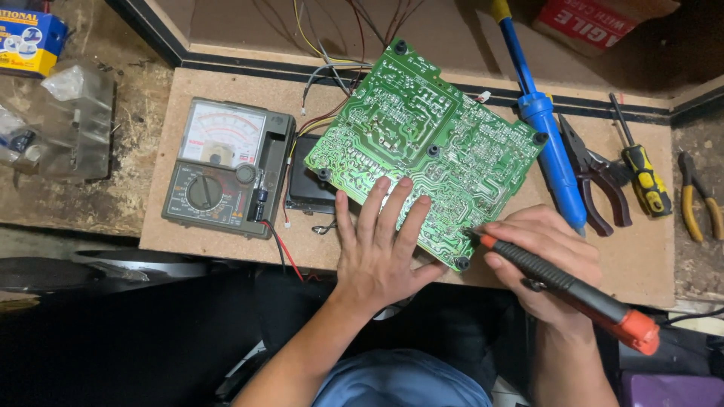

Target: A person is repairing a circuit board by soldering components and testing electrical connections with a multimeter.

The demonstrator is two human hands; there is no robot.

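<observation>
A green circuit board (422, 143) lies solder side up on a brown work board (226, 249), tilted like a diamond. My left hand (381, 241) rests flat on the board's near edge, fingers spread. My right hand (547, 260) grips a soldering iron (573, 290) with a black barrel and orange end. Its tip touches the circuit board near the lower right corner.
A grey analog multimeter (226, 166) sits left of the circuit board, with red and black leads. A blue desoldering pump (547, 128), red-handled pliers (596, 177), a yellow-black screwdriver (645, 177) and yellow-handled pliers (701, 203) lie to the right. Plastic bags (72, 120) lie far left.
</observation>
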